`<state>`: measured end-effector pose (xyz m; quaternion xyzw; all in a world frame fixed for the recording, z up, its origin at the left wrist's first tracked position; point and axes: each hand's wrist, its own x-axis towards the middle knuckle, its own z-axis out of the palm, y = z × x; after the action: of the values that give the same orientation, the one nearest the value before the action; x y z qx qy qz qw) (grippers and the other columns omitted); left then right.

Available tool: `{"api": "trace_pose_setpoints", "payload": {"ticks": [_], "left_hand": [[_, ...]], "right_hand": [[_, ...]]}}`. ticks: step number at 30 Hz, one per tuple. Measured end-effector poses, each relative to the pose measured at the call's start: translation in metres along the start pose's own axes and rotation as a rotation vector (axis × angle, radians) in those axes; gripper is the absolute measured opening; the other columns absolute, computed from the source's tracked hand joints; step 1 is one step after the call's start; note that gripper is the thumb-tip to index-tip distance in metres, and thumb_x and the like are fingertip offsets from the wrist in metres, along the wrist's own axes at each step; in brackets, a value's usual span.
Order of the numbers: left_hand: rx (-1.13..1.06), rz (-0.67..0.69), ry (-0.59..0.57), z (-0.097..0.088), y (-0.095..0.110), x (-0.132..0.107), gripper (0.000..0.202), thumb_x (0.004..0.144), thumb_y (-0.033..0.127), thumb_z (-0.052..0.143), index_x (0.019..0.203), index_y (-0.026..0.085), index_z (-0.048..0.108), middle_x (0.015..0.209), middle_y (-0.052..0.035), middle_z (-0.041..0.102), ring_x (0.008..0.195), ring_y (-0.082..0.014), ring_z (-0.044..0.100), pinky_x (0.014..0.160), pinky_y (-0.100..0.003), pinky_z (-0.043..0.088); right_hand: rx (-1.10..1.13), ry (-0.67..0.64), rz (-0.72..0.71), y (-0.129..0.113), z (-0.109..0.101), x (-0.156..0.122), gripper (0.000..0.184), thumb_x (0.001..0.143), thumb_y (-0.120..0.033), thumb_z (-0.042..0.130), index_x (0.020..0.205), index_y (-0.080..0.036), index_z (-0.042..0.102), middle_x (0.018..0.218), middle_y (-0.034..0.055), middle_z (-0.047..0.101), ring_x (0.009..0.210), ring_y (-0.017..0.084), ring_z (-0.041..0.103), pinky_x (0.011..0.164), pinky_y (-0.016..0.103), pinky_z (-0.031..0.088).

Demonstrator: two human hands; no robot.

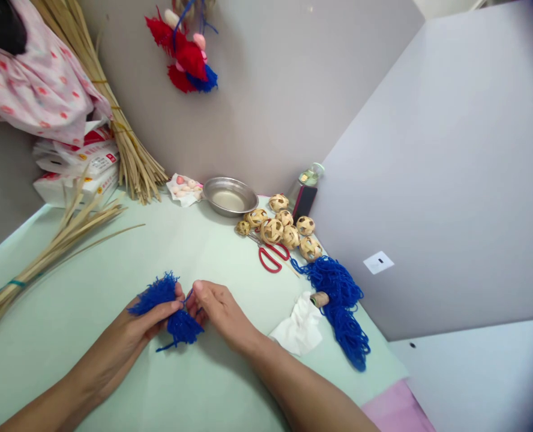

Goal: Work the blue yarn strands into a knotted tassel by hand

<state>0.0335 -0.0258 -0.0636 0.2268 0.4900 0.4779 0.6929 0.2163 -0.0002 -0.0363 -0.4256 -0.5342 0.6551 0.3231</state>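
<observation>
- A blue yarn tassel [180, 325] is held just above the near middle of the pale green table [203, 255], between the two hands.
- The left hand [152, 318] is closed on the tassel. Its thumb is pressed over the yarn, and one fluffy tuft sticks out to the far left of it.
- The right hand [216, 307] is pinched on the middle of the tassel with thumb and fingertips, almost touching the left hand. A second tuft hangs down on the near side, under the pinch.
- A loose skein of blue yarn [341, 300] lies at the right edge of the table. A small spool of brown thread [321, 298] is seen touching it, and a crumpled white tissue [300, 330] lies just beside the spool on its near side.
- Red-handled scissors [271, 257] lie farther off, near a cluster of woven rattan balls [287, 229].
- A metal bowl [229, 196] is set at the far side, left of the balls, with a small plastic packet [184, 188] to its left.
- A black phone [305, 201] and a glass bottle [311, 175] are propped in the far corner.
- Bundles of bamboo strips [45, 252] lie along the left of the table, and more are leaned on the wall.
- A red and blue tassel ornament [188, 60] is hung on the far wall.
</observation>
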Motion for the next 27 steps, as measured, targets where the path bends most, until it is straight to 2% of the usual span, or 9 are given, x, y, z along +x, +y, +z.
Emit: {"api": "trace_pose_setpoints", "payload": {"ticks": [3,5,12,17,24,27], "left_hand": [[0.037,0.016,-0.072,-0.0008,-0.0013,0.0001,0.033,0.068,0.04,0.105,0.096,0.028,0.092,0.099,-0.0031,0.091,0.098,-0.0278,0.084,0.086,-0.031,0.069],[0.052,0.023,-0.079,-0.0004,-0.0004,-0.0001,0.032,0.07,0.041,0.104,0.096,0.028,0.091,0.098,-0.0027,0.091,0.095,-0.0262,0.084,0.086,-0.031,0.068],[0.118,0.051,-0.113,0.006,0.0087,-0.004,0.027,0.069,0.044,0.101,0.084,0.025,0.087,0.084,-0.003,0.088,0.08,-0.0258,0.081,0.083,-0.035,0.066],[0.211,0.068,-0.069,0.0047,0.0029,-0.0028,0.024,0.066,0.043,0.099,0.073,0.025,0.083,0.072,-0.0013,0.083,0.069,-0.0239,0.075,0.07,-0.032,0.063],[0.165,0.072,0.03,0.0091,0.004,-0.0055,0.048,0.06,0.067,0.1,0.066,0.026,0.075,0.069,0.0004,0.077,0.073,-0.0239,0.073,0.07,-0.031,0.061],[0.163,0.044,-0.007,0.006,0.0056,-0.007,0.055,0.071,0.078,0.088,0.066,0.026,0.073,0.077,-0.0022,0.08,0.081,-0.0256,0.074,0.07,-0.03,0.061]], "right_hand": [[-0.007,-0.009,0.023,0.0012,-0.0003,0.0013,0.07,0.084,-0.089,0.071,0.077,-0.02,0.059,0.065,-0.0043,0.053,0.059,0.011,0.047,0.059,0.027,0.039],[0.053,0.013,0.01,0.0025,-0.0002,0.0022,0.065,0.083,-0.082,0.077,0.076,-0.02,0.057,0.066,-0.0049,0.054,0.058,0.01,0.046,0.058,0.026,0.038],[0.19,0.008,0.008,0.0039,0.0013,0.0025,0.065,0.075,-0.078,0.088,0.083,-0.019,0.064,0.072,-0.0037,0.063,0.059,0.009,0.053,0.059,0.026,0.042],[0.182,-0.05,0.033,0.0023,0.004,0.0017,0.066,0.07,-0.077,0.092,0.084,-0.018,0.065,0.07,-0.0047,0.063,0.058,0.009,0.055,0.06,0.026,0.044],[0.194,-0.032,0.01,0.0038,0.0028,0.0035,0.062,0.069,-0.071,0.096,0.081,-0.02,0.063,0.068,-0.0051,0.064,0.058,0.01,0.055,0.061,0.027,0.044],[0.211,-0.024,-0.007,0.0046,0.0028,0.0037,0.062,0.072,-0.071,0.094,0.083,-0.019,0.063,0.071,-0.0032,0.068,0.059,0.01,0.055,0.063,0.027,0.045]]}}
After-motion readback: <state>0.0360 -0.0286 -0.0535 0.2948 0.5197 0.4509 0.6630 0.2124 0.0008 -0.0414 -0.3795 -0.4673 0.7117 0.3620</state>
